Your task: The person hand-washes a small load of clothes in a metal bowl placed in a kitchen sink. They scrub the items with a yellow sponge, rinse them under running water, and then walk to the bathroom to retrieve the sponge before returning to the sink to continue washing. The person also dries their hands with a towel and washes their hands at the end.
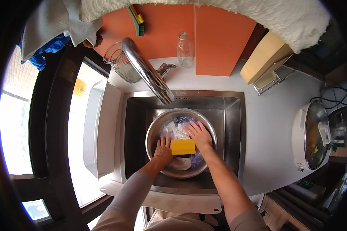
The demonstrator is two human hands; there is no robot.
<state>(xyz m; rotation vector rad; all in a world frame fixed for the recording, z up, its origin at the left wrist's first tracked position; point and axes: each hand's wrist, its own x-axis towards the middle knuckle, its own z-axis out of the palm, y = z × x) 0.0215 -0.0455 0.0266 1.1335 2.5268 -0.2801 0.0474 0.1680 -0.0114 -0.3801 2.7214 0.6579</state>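
A round metal basin (182, 175) stands in a steel sink (232, 138), with pale and dark wet cloths (181, 163) in sudsy water. A yellow block (183, 147), perhaps laundry soap, lies on the cloths between my hands. My left hand (163, 148) rests at the basin's left side with its fingers spread, its fingertips near the pale cloth. On the right, my right hand (198, 134) lies over the cloths with spread fingers, its thumb side near the block. Neither hand is closed on anything that I can see.
A chrome faucet (146, 70) arches over the sink's back left. Behind stand a ribbed glass jar (123, 63) and a glass bottle (185, 52). Boards in a rack (266, 57) stand back right, an electric pan with lid (312, 135) far right. A white bin (104, 130) is at left.
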